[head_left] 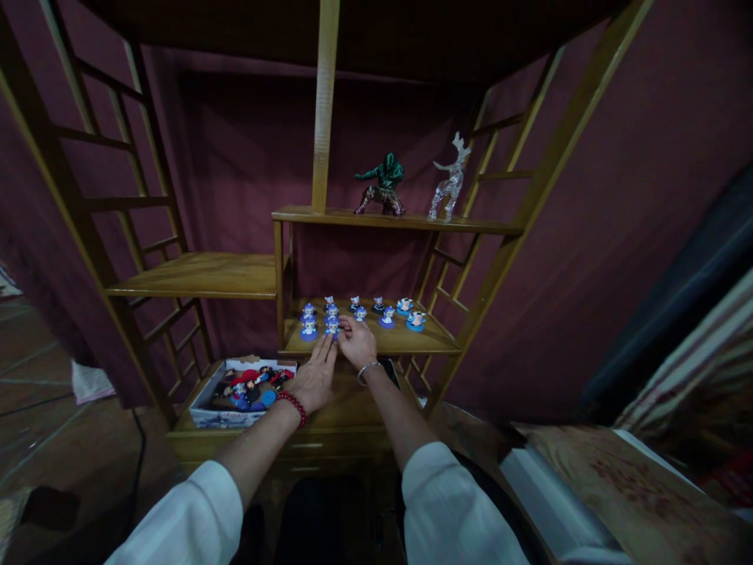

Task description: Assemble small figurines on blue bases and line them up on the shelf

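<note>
Small purple-and-white figurines stand in rows on a low wooden shelf (382,339). At the front of them is one figurine (332,326) on a round purple base, between my two hands. My left hand (316,378), with a red bead bracelet, reaches up with its fingers stretched out, the tips at the base of this figurine. From the right, my right hand (358,343), wearing a silvery bracelet, pinches at its side with curled fingers. Another purple figurine (309,328) stands just left of it. Further right are a purple figurine (387,317) and a blue-based one (416,320).
A white cardboard box (220,420) of mixed toy figures sits below left on a cabinet top. Above, a dark green hooded figure (385,184) and a clear figure (450,180) stand on the upper shelf (353,216). A wooden post (325,110) rises there. A patterned box (623,486) lies at right.
</note>
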Tool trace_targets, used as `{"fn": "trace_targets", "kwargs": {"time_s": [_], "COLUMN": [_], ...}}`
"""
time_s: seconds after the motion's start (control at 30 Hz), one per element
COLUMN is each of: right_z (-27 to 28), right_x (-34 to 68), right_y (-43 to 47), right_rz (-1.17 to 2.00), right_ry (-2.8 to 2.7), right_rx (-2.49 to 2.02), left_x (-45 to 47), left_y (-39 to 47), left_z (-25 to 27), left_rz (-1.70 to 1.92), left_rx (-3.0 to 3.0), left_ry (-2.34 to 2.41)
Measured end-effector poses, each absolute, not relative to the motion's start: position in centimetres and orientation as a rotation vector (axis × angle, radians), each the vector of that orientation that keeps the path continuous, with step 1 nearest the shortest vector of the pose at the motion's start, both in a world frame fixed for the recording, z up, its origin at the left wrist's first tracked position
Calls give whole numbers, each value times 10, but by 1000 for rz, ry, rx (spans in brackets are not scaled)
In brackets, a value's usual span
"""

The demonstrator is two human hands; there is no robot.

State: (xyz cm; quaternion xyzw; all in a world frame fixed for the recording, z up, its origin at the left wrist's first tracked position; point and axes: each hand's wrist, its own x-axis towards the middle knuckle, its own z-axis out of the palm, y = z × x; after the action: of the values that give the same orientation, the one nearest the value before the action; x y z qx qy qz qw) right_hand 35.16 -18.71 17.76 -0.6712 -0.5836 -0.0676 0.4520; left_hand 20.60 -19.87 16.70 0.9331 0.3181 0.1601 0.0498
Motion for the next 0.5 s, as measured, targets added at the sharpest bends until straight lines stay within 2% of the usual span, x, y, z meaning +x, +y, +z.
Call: {"fn": "trace_targets", "kwargs": {"time_s": [0.5], "right_z": [182], "right_x": [360], "right_y": [-187], "right_rz": [-135], "right_ry": [-1691], "right_rx": [-1563], "left_x": [206], "left_y": [-203], "left_z": [157], "left_rz": [580], "left_rx": [2865], "left_ry": [988]}}
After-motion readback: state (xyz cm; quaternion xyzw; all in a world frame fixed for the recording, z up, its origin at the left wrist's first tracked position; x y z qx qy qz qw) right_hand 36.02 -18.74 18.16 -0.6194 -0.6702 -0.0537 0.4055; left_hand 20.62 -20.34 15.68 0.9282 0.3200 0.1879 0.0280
